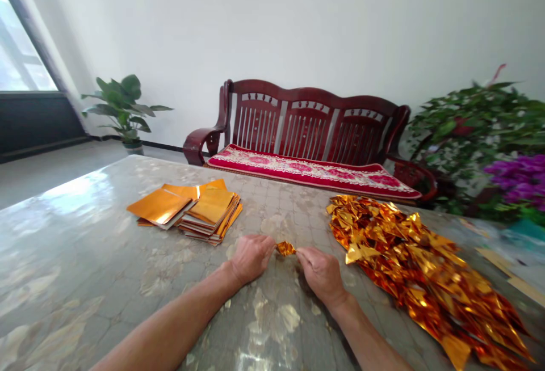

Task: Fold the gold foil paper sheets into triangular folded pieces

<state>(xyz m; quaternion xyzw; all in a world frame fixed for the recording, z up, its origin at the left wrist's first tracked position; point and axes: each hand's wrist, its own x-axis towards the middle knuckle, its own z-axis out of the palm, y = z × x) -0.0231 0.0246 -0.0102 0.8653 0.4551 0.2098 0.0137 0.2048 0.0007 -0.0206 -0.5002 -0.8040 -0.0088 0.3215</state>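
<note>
A small piece of folded gold foil paper [285, 248] is stretched between my two hands above the table. My left hand [252, 257] pinches its left end with the fingers closed. At its right end, my right hand [321, 272] grips with thumb and fingers pressed together. To the left lies a stack of flat gold foil paper sheets [212, 207], some fanned out with pale undersides showing. A large heap of folded gold foil pieces [409, 257] spreads over the right side. My fingers partly hide the ends of the held piece.
The table [170, 297] has a glossy, flower-patterned cover. Behind it stands a dark red wooden bench [306, 124] with a red patterned cushion [306, 168]. Potted plants [123, 107] stand at left and right. Purple flowers [519, 181] and plastic wrapping [489, 237] are at the right edge.
</note>
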